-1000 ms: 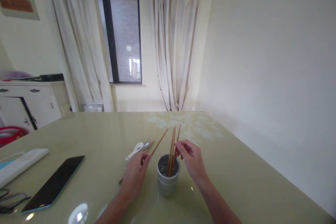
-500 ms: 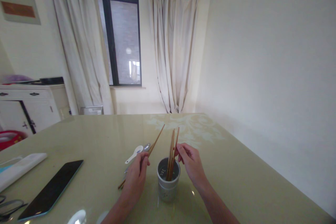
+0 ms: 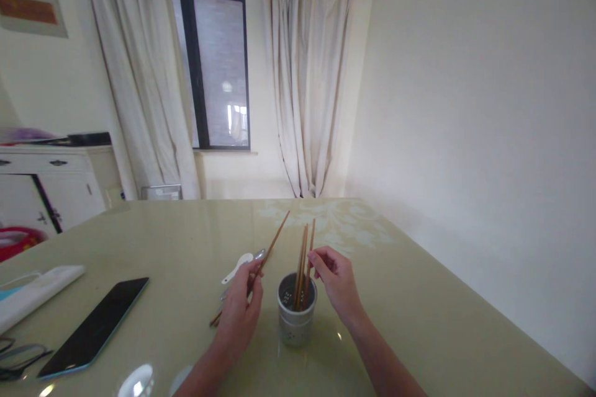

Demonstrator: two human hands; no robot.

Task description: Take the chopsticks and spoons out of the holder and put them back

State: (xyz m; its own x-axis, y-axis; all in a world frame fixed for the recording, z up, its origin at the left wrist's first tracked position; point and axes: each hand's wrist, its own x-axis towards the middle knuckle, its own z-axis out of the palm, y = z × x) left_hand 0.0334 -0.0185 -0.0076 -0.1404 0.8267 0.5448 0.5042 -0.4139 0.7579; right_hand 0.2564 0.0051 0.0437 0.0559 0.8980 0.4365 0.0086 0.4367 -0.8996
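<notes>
A grey utensil holder point(image 3: 297, 327) stands upright on the table, with several wooden chopsticks point(image 3: 299, 270) leaning in it. My right hand point(image 3: 338, 279) pinches one chopstick point(image 3: 311, 242) by its upper part, its lower end inside the holder. To the left of the holder, my left hand point(image 3: 239, 304) is closed around wooden chopsticks point(image 3: 278, 234) that slant up to the right. A white spoon point(image 3: 236, 268) and a metal spoon point(image 3: 259, 254) show just beyond the left fingers; whether that hand grips them too, I cannot tell.
On the table's left lie a dark tablet or phone point(image 3: 95, 327), a white box-like item point(image 3: 41, 291) and eyeglasses point(image 3: 21, 360). A shiny rounded object point(image 3: 136, 381) shows at the bottom edge. A wall point(image 3: 488, 136) borders the table's right side.
The view has shifted slightly. The chopstick tips fanned in my left hand now line up as a single slanting line. My right hand keeps its pinch on the chopstick in the holder.
</notes>
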